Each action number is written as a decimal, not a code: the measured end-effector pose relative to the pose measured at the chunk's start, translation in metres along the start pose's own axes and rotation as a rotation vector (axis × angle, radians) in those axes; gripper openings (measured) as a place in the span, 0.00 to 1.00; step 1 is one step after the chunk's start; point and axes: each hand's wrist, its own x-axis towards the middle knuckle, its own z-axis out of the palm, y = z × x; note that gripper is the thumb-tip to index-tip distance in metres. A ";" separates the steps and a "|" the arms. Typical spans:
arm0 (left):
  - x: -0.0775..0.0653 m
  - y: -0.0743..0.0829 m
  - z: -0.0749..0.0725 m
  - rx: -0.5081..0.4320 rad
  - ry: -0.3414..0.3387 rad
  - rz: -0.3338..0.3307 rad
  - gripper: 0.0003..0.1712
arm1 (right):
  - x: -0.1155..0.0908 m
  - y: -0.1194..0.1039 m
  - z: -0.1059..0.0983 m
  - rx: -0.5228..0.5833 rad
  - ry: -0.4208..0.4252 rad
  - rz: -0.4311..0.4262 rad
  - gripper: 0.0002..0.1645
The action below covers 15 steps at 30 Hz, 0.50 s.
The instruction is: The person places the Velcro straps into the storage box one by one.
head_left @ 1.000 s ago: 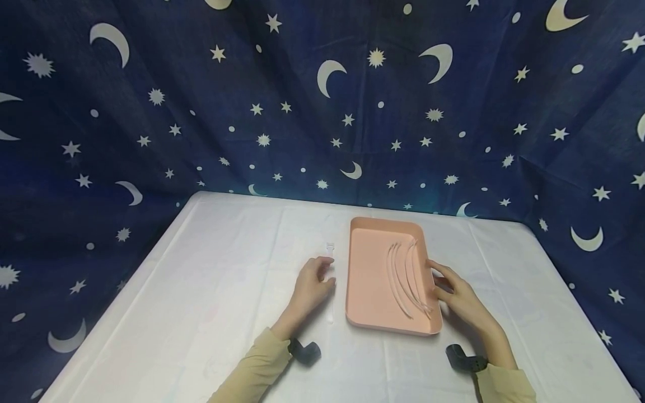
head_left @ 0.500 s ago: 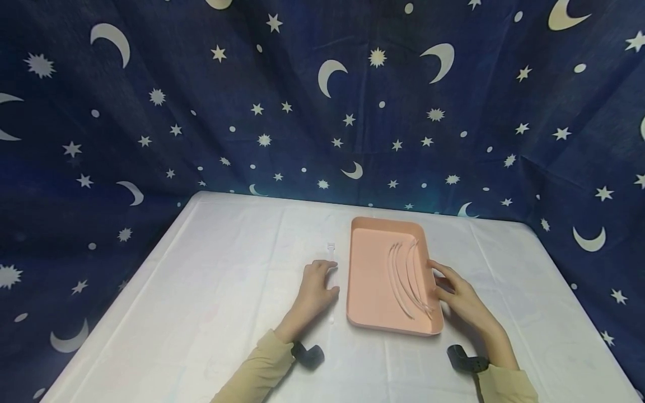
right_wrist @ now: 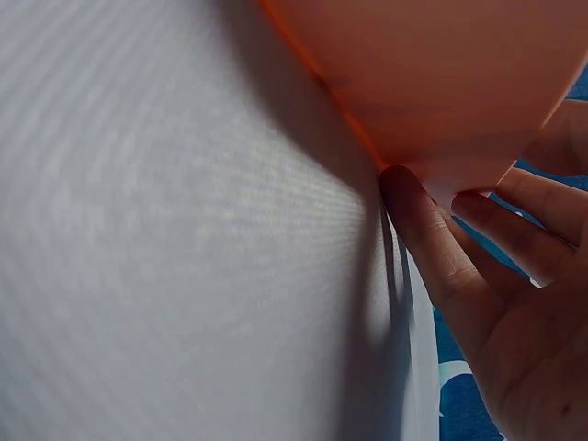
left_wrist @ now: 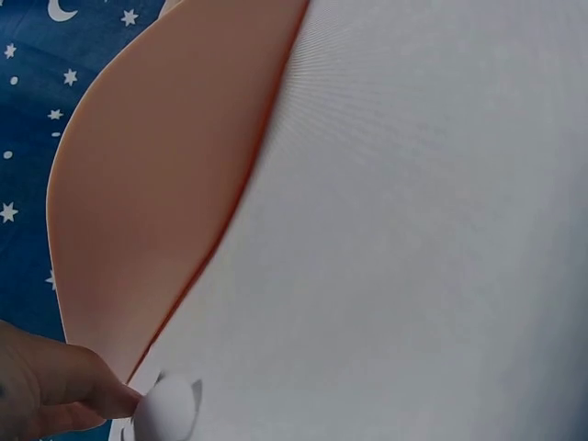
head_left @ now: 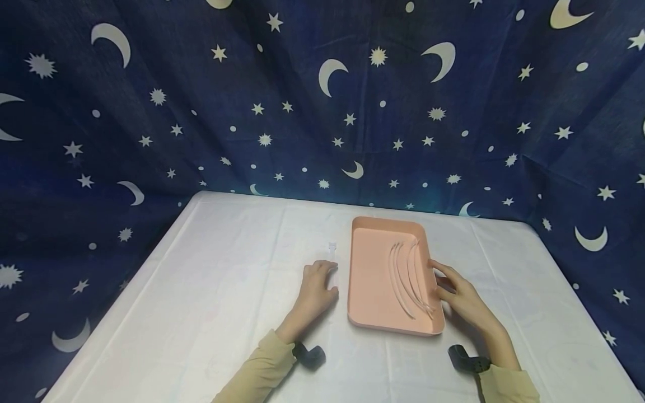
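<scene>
Fingers and thumb curved apart, my left hand (head_left: 316, 285) is over a slim, pale, see-through piece of plastic (head_left: 332, 246) with a small squared head that points away from me. The rest of that piece is mostly hidden by the hand. In the left wrist view, the fingertips of the left hand (left_wrist: 55, 386) are right at a small white rounded shape (left_wrist: 165, 409). My right hand (head_left: 461, 296) touches the right wall of a shallow pink tray (head_left: 370, 280). In the right wrist view, the fingers are spread along the outside of the tray (right_wrist: 441, 73).
Several thin, white, curved strips (head_left: 393, 274) lie in the right half of the tray. A white cloth (head_left: 201, 280) covers the table. Behind it hangs a dark blue curtain (head_left: 297, 67) with moons and stars. Each wrist bears a black camera.
My left hand has moved slightly to the right, then stays nearly still. The right hand and tray keep their places.
</scene>
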 end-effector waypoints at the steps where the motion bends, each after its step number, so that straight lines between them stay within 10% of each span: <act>1: 0.000 0.000 0.000 0.002 0.001 -0.002 0.30 | 0.000 0.000 0.000 0.001 -0.001 -0.001 0.39; 15: 0.001 -0.001 -0.010 0.003 -0.014 -0.002 0.26 | 0.000 -0.001 0.000 0.009 0.004 -0.013 0.38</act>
